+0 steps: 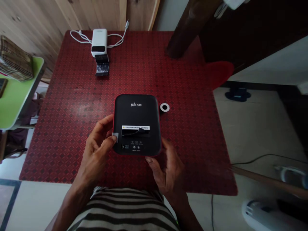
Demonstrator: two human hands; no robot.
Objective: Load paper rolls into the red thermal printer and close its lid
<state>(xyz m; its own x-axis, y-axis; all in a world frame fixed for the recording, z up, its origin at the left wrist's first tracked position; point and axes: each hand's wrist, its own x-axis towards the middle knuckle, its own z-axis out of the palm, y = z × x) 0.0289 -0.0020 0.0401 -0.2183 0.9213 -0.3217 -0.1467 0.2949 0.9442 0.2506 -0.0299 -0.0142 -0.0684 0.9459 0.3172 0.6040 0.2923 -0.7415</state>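
Observation:
A black receipt printer (pixel 136 115) with rounded corners, a red edge and a "FEIE" logo is between my hands at the table's near side. It has a white warning label, a slot, and small lights and buttons near its front. My left hand (pixel 97 149) grips its left side, thumb on a grey tab (pixel 115 137) at the corner, fingers partly hidden underneath. My right hand (pixel 168 166) holds the right front corner, thumb at the front edge and fingertips hidden behind the side. Right beside the printer is a paper roll (pixel 165 107), its white end with a dark core facing up.
On the red patterned table (pixel 144 70), a white power bank-like box (pixel 99 41) lies at the back left with a white cable (pixel 120 40) and a black folded piece (pixel 102 65). A dark post (pixel 183 32) rises at the back right. A green table (pixel 14 106) stands left.

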